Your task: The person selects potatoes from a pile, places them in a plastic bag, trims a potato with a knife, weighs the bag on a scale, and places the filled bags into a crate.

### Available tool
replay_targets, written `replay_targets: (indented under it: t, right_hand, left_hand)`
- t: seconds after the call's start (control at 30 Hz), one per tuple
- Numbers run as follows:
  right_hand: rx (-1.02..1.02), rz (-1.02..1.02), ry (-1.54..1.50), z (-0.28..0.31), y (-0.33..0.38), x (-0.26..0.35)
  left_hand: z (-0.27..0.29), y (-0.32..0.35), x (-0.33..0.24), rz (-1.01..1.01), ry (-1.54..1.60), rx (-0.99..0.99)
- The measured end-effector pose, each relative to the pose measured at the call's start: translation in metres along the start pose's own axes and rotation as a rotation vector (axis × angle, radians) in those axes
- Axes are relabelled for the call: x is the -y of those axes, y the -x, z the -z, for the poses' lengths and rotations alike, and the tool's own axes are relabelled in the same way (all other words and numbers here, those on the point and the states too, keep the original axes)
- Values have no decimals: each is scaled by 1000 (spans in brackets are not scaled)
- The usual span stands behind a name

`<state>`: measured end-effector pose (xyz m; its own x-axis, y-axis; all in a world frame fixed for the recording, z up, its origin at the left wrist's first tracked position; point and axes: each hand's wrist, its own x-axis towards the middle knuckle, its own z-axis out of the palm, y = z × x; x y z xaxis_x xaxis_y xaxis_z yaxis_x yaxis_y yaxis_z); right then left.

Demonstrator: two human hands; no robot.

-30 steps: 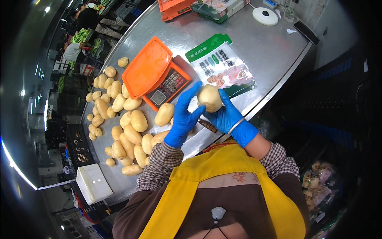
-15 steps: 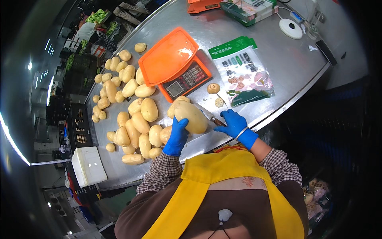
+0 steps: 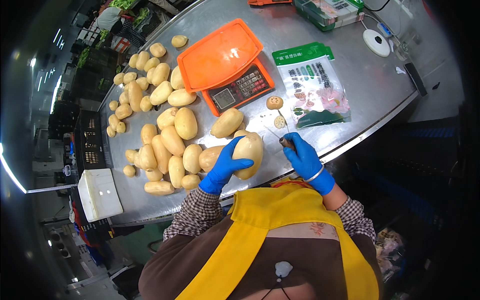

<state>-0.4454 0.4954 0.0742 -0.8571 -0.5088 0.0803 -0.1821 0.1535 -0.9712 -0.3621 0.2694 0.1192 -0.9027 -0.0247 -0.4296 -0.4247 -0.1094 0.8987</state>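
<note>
Blue-gloved, my left hand grips a large pale lotus root, fingers and thumb wrapped round its left side. To the right, my right hand is closed round the dark handle of a knife. The knife's thin blade points away and to the left over the steel table. Just beyond it lie a cut lotus root end and a lotus root slice, both showing holes. Another whole lotus root lies beyond my left hand, and many more lotus roots spread to the left.
An orange weighing scale with a tray stands at mid-table. Printed green-and-white bags lie to its right, with a stack of packages behind. A white round lid-like object sits far right. A white foam box is beyond the left edge.
My right hand has taken up the knife and lifted its handle off the table. My left hand has gripped the lotus root and turned it more upright. The view has shifted slightly.
</note>
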Motion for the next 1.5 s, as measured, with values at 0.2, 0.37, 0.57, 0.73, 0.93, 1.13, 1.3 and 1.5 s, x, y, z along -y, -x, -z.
replay_targets:
  t: [0.2, 0.37, 0.57, 0.73, 0.93, 1.13, 1.3, 1.5]
  right_hand:
    - [-21, 241, 363, 6, 1, 29]
    - [-5, 284, 361, 6, 1, 30]
    - [-144, 143, 258, 2, 4, 29]
    - [-81, 158, 131, 3, 6, 28]
    - [-71, 399, 505, 5, 6, 29]
    - [-53, 430, 661, -1, 5, 29]
    - [-3, 395, 669, -4, 6, 24]
    - [70, 274, 660, -10, 5, 8]
  left_hand:
    - [1, -4, -3, -22, -294, 1]
    - [-5, -3, -11, -68, -355, 23]
    - [-5, -1, -12, -45, -388, -2]
    - [-7, 0, -15, -40, -423, -2]
    - [-13, 3, -23, -56, -486, 40]
    - [-15, 5, -23, -62, -488, 45]
    - [-15, 7, -23, -79, -499, 61]
    - [-6, 9, -21, -29, -451, 84]
